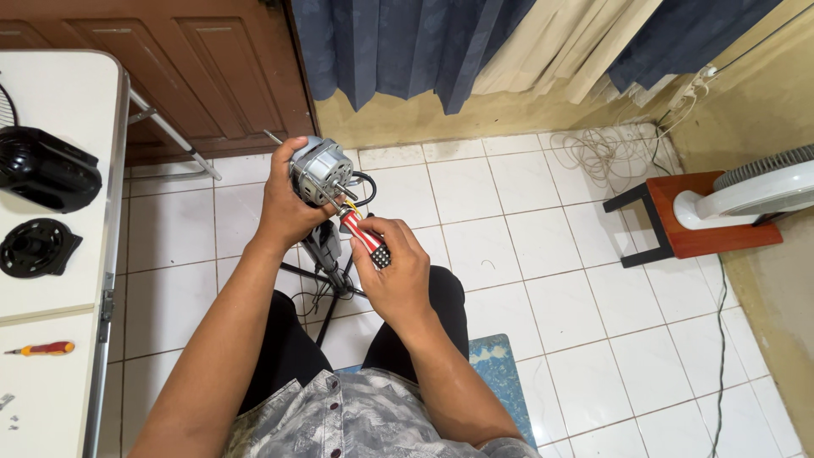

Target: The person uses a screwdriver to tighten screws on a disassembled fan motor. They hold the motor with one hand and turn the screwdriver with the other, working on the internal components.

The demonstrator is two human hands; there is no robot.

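My left hand (284, 208) grips a round grey metal fan motor (320, 165) with a short shaft sticking out and black and yellow wires trailing from it. My right hand (397, 267) holds a screwdriver with a red, white and dark patterned handle (365, 237), its tip set against the motor's lower face. Both hands are held above my lap, over the white tiled floor. A black cable (335, 288) hangs from the motor down between my knees.
A white folding table (59, 280) at left carries black plastic fan parts (42, 170), a round black piece (36, 246) and a small red-and-yellow screwdriver (42, 349). At right a white fan (755, 191) rests on a low wooden stool (678, 225). Coiled white cord (606, 153) lies near the curtains.
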